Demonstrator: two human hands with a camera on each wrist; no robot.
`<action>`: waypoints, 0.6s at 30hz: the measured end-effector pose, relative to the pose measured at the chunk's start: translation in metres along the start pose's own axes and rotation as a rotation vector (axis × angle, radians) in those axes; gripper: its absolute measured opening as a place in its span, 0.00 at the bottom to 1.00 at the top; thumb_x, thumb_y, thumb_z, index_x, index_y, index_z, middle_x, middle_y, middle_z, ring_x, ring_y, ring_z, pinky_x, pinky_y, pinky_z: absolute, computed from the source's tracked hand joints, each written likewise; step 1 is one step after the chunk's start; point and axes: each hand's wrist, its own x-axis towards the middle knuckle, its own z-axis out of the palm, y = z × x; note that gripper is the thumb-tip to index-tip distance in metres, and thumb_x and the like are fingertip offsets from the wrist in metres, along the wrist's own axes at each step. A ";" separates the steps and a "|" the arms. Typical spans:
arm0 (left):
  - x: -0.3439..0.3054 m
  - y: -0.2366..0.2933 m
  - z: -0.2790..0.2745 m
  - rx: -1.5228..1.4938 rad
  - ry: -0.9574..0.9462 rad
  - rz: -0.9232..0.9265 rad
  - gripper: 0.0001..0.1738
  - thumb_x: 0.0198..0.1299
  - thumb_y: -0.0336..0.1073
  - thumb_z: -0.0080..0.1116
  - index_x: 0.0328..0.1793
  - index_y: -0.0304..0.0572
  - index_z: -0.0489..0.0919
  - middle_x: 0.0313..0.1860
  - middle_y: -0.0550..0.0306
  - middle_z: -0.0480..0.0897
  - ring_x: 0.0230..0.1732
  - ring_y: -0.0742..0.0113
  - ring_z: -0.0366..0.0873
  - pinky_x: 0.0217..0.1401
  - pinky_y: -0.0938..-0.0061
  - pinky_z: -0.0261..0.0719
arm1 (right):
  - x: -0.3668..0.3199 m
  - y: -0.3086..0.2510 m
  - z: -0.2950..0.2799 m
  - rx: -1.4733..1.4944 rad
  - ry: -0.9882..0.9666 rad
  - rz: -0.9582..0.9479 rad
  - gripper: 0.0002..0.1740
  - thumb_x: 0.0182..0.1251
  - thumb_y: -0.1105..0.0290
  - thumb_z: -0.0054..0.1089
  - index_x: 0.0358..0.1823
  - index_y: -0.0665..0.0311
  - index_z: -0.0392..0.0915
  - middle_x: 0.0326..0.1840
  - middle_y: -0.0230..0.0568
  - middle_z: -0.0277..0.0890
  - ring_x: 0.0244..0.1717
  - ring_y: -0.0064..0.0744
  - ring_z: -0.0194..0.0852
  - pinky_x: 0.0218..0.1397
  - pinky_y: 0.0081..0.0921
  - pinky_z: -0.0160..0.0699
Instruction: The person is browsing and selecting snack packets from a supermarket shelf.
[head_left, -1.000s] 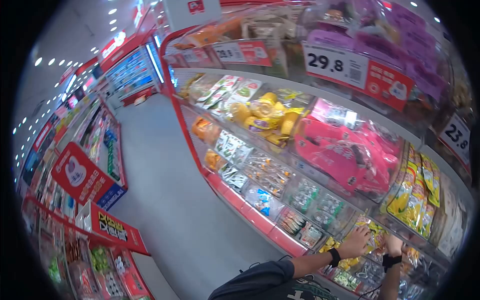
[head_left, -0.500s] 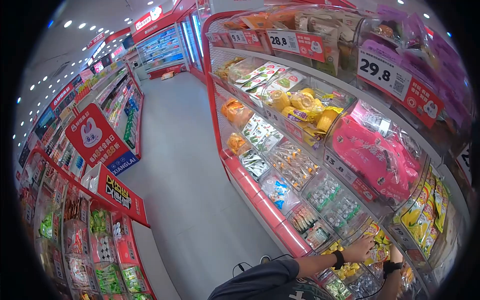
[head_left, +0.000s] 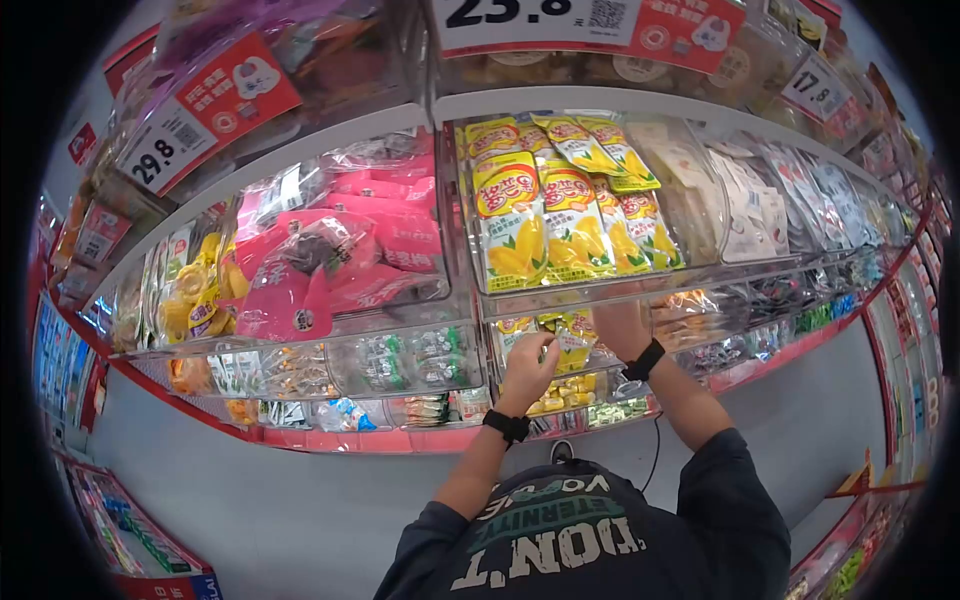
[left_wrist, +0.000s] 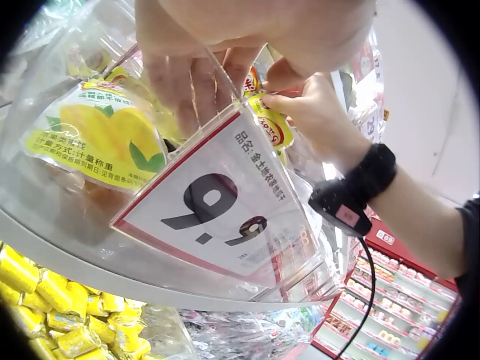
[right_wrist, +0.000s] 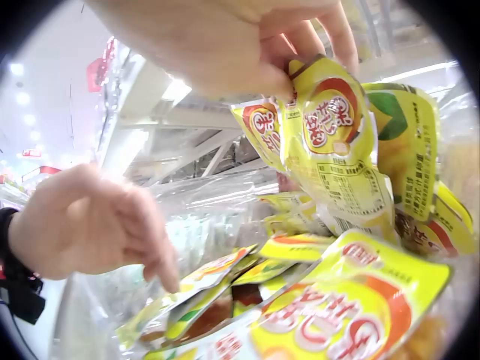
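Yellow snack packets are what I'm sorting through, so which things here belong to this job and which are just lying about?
Likely part of the job:
- raised yellow packets, pinched by the right hand
- yellow packets beneath, near the left hand

Apparently just there:
- pink pouches
- upper-shelf yellow packets
- small yellow-wrapped pieces
- 9.9 price card

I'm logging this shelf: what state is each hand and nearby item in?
Right hand: pinching packet
Held yellow packet: raised, top edge pinched
Left hand: fingers loosely bent
Lower yellow packets: loosely heaped
Price card: printed side outward
Pink bags: piled
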 end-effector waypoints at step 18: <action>-0.002 -0.006 0.006 -1.041 0.032 -0.464 0.13 0.63 0.27 0.53 0.54 0.37 0.71 0.49 0.54 0.78 0.47 0.66 0.79 0.48 0.69 0.80 | -0.082 -0.044 0.024 0.745 0.285 -0.041 0.21 0.55 0.73 0.59 0.52 0.65 0.74 0.57 0.42 0.73 0.57 0.41 0.72 0.51 0.34 0.73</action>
